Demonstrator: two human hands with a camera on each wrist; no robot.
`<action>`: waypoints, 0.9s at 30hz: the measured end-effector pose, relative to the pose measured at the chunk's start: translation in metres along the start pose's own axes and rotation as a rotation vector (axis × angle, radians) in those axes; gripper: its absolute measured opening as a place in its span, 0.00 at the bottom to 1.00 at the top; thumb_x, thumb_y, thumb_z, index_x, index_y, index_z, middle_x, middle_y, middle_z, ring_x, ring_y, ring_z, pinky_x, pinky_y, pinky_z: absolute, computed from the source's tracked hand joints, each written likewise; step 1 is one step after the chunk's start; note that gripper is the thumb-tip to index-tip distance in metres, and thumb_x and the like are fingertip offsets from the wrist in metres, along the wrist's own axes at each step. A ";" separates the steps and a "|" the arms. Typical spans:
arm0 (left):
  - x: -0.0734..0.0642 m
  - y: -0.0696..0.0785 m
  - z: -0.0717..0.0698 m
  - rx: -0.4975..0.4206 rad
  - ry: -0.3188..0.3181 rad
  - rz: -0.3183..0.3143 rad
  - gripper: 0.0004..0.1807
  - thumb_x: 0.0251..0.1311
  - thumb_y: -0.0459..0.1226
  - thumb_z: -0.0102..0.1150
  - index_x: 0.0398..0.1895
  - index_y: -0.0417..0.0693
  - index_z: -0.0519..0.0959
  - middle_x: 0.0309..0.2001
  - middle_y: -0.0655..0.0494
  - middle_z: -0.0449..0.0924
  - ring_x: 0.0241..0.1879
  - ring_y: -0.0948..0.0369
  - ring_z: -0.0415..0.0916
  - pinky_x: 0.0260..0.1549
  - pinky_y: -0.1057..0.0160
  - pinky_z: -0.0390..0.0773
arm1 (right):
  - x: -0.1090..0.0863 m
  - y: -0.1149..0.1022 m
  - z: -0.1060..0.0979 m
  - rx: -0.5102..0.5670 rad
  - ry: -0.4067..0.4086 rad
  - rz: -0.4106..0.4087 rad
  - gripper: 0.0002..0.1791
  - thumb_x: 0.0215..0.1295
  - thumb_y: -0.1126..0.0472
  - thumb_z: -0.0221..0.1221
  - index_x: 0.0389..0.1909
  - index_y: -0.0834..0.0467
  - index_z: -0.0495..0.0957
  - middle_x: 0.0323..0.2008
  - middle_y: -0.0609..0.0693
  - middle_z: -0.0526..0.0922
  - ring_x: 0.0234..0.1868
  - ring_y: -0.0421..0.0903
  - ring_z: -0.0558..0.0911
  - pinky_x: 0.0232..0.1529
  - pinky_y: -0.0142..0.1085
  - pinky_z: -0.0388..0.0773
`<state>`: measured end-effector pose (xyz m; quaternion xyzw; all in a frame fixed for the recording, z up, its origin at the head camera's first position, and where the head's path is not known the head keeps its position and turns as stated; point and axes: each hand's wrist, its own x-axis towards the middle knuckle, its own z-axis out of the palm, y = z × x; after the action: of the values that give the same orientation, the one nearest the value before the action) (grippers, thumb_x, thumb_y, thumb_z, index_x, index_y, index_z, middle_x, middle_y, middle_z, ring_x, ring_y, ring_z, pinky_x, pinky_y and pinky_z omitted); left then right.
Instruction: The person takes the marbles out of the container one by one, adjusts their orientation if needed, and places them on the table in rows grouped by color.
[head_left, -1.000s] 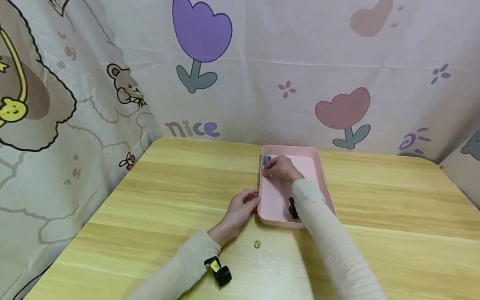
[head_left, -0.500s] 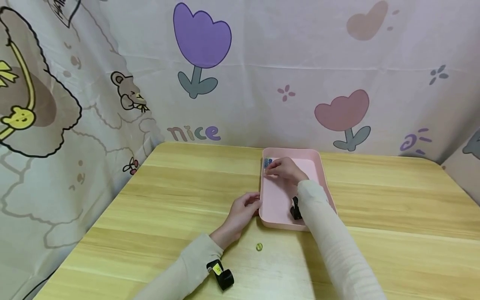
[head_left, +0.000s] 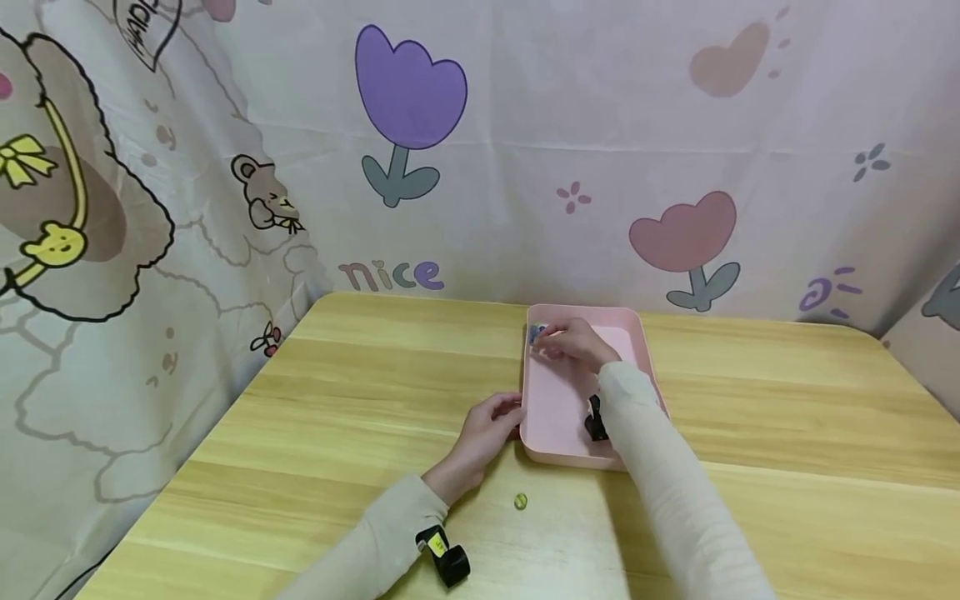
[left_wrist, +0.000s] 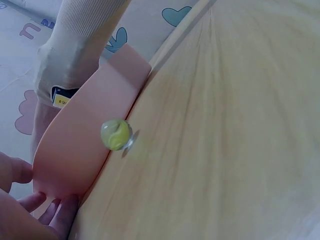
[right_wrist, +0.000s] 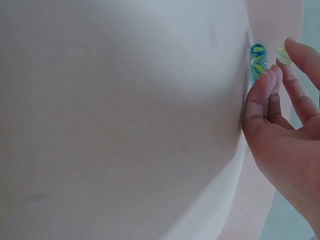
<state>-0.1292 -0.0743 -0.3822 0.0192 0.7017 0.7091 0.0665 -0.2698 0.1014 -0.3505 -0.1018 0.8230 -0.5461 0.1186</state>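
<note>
A shallow pink tray point(head_left: 558, 417) stands on the table. My right hand point(head_left: 576, 343) reaches into its far left corner. In the right wrist view its thumb and a finger pinch a pale yellow-green marble point(right_wrist: 284, 55) above the tray's side. Blue-and-yellow marbles point(right_wrist: 258, 51) sit in a line along the tray wall, partly hidden by my fingers. At the tray's left side my left hand point(head_left: 483, 433) rests its fingertips against the outer wall. On the table in front of the tray lies a clear marble with a yellow swirl point(left_wrist: 116, 134).
The wooden table point(head_left: 360, 392) runs back to a printed cloth point(head_left: 517, 250). Black camera mounts sit on both wrists, the left one point(head_left: 450, 562) low over the table. My right forearm point(head_left: 667, 467) passes over the tray's near right side.
The whole head view has shifted, with tray and table lower in the frame. My right hand stays by the far left corner, and my left hand stays against the tray's side.
</note>
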 end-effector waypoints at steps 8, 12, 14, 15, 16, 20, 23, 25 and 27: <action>0.000 -0.003 0.001 -0.013 -0.007 -0.007 0.18 0.67 0.30 0.54 0.57 0.29 0.72 0.49 0.41 0.76 0.46 0.54 0.76 0.46 0.61 0.80 | -0.010 -0.012 -0.013 -0.030 -0.029 -0.055 0.11 0.64 0.67 0.59 0.43 0.71 0.79 0.35 0.51 0.79 0.27 0.40 0.68 0.31 0.29 0.68; 0.000 -0.002 0.000 -0.008 -0.002 -0.010 0.19 0.66 0.31 0.55 0.58 0.29 0.72 0.50 0.41 0.77 0.47 0.54 0.76 0.46 0.61 0.80 | -0.016 -0.021 -0.018 -0.018 -0.080 -0.062 0.14 0.66 0.62 0.58 0.46 0.69 0.79 0.33 0.48 0.77 0.30 0.42 0.67 0.34 0.31 0.66; 0.000 -0.002 -0.001 -0.012 0.000 -0.011 0.19 0.66 0.31 0.55 0.58 0.29 0.72 0.50 0.40 0.76 0.46 0.54 0.76 0.46 0.61 0.80 | -0.019 -0.025 -0.020 -0.022 -0.086 -0.051 0.15 0.66 0.61 0.59 0.47 0.69 0.79 0.34 0.47 0.76 0.33 0.43 0.67 0.37 0.33 0.67; 0.000 -0.001 -0.001 -0.015 -0.001 -0.012 0.19 0.66 0.31 0.55 0.58 0.29 0.72 0.50 0.40 0.76 0.46 0.54 0.76 0.46 0.61 0.80 | -0.020 -0.026 -0.020 -0.030 -0.084 -0.044 0.16 0.66 0.60 0.59 0.47 0.69 0.79 0.34 0.48 0.75 0.32 0.44 0.67 0.37 0.34 0.67; 0.000 -0.001 -0.001 -0.018 -0.002 -0.012 0.20 0.67 0.31 0.55 0.58 0.28 0.71 0.50 0.40 0.76 0.46 0.54 0.76 0.46 0.61 0.80 | -0.022 -0.027 -0.021 -0.037 -0.082 -0.037 0.16 0.66 0.60 0.60 0.47 0.68 0.79 0.34 0.48 0.74 0.33 0.45 0.67 0.39 0.37 0.67; -0.001 -0.001 -0.001 -0.018 -0.009 -0.014 0.20 0.67 0.31 0.55 0.58 0.28 0.71 0.50 0.40 0.76 0.45 0.55 0.76 0.46 0.61 0.80 | -0.027 -0.032 -0.024 -0.064 -0.047 -0.037 0.16 0.66 0.58 0.60 0.48 0.66 0.79 0.42 0.51 0.77 0.39 0.46 0.70 0.45 0.39 0.70; -0.001 -0.001 -0.001 -0.017 -0.008 -0.018 0.19 0.66 0.31 0.55 0.58 0.29 0.71 0.49 0.41 0.76 0.46 0.55 0.76 0.46 0.61 0.81 | -0.032 -0.037 -0.025 -0.068 -0.015 -0.058 0.16 0.67 0.57 0.60 0.49 0.65 0.79 0.47 0.54 0.80 0.42 0.46 0.72 0.48 0.39 0.72; -0.001 0.000 -0.001 -0.016 -0.007 -0.018 0.19 0.66 0.31 0.55 0.58 0.29 0.72 0.50 0.41 0.76 0.46 0.54 0.76 0.46 0.61 0.80 | -0.039 -0.042 -0.024 -0.071 0.022 -0.074 0.16 0.66 0.57 0.60 0.48 0.64 0.79 0.47 0.54 0.81 0.43 0.46 0.73 0.47 0.38 0.73; 0.000 0.000 -0.001 -0.011 -0.008 -0.018 0.19 0.66 0.31 0.55 0.58 0.29 0.72 0.50 0.41 0.76 0.47 0.53 0.76 0.46 0.61 0.80 | -0.045 -0.046 -0.024 -0.075 0.061 -0.093 0.15 0.66 0.57 0.61 0.48 0.63 0.79 0.44 0.54 0.81 0.42 0.48 0.73 0.45 0.39 0.73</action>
<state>-0.1293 -0.0751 -0.3823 0.0155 0.6976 0.7123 0.0758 -0.2322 0.1185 -0.2952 -0.1277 0.8405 -0.5227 0.0641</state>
